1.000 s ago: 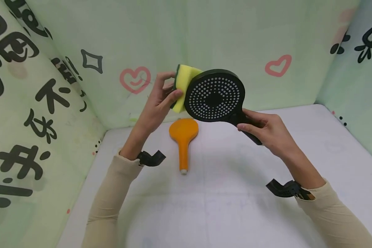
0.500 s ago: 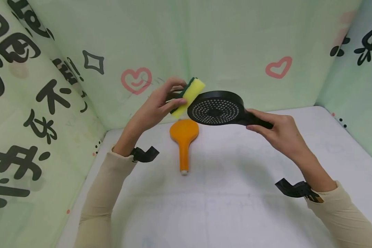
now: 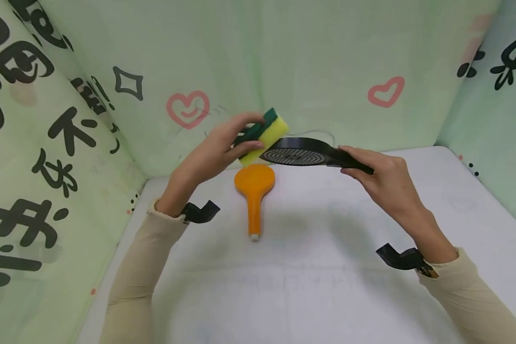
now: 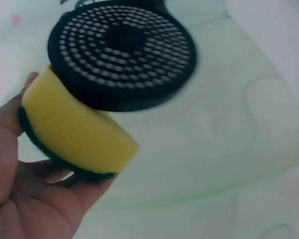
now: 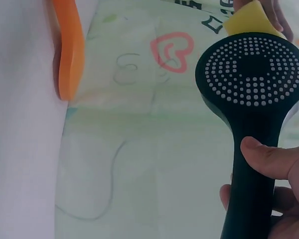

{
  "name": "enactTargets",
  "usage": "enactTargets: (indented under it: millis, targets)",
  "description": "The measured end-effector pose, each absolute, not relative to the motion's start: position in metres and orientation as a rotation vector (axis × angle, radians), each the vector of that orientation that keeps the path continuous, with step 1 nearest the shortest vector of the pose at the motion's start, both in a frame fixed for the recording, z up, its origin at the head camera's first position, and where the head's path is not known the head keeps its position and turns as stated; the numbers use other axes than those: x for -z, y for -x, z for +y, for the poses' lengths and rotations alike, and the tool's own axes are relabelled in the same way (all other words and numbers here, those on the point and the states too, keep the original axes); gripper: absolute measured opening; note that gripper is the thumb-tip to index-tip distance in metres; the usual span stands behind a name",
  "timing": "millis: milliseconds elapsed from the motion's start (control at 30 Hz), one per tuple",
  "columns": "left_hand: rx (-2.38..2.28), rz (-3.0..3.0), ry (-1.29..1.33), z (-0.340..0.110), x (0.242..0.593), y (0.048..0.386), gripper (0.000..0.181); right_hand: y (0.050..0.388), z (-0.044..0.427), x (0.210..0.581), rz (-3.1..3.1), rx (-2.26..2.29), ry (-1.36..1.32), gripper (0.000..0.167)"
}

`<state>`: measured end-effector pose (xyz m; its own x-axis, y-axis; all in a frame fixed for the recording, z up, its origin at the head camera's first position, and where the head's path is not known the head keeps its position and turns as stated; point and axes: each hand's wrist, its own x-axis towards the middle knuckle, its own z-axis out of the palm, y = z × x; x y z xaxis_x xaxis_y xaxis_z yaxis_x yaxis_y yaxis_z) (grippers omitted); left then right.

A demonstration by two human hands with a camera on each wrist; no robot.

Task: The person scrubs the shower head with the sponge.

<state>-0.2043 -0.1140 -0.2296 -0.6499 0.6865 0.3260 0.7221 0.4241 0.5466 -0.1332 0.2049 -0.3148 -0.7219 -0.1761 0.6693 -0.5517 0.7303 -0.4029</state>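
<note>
My left hand point(image 3: 221, 145) holds a sponge point(image 3: 275, 131) between thumb and fingers, its green scouring side toward the palm. The sponge's yellow face presses against the rim of a black shower head point(image 4: 122, 55), as the left wrist view shows. My right hand point(image 3: 389, 184) grips the handle point(image 5: 254, 174) of that shower head, thumb along the front. In the head view the shower head is held above the table, nozzle face point(image 3: 294, 156) tilted down and seen nearly edge-on. Below, an orange shower head point(image 3: 254, 191) lies on the table, its round end toward the back.
A white-covered table point(image 3: 284, 286) spreads beneath both hands. Pale green cloth walls point(image 3: 327, 62) with hearts and black writing stand at the back and on both sides. Black straps point(image 3: 201, 211) with stiff tabs sit at both wrists.
The black shower head has tipped from facing me to nearly edge-on and dropped a little at first. My left hand has turned the sponge over toward its upper edge. The orange one stays put.
</note>
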Motion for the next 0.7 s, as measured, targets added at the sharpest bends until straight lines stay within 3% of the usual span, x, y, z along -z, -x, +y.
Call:
enactTargets:
  millis: [333, 533, 700]
  targets:
    - [1.413, -2.384, 1.105, -0.112, 0.268, 0.216, 0.044, 0.139, 0.193, 0.32, -2.336, -0.801, -0.46, 0.049]
    - [1.486, -2.146, 1.202, -0.101, 0.286, 0.21, 0.047, 0.147, 0.197, 0.321, -2.702, -0.92, -0.401, 0.036]
    - [1.422, -2.075, 1.285, -0.095, 0.29, 0.21, 0.048, 0.152, 0.208, 0.327, -2.883, -0.923, -0.565, 0.034]
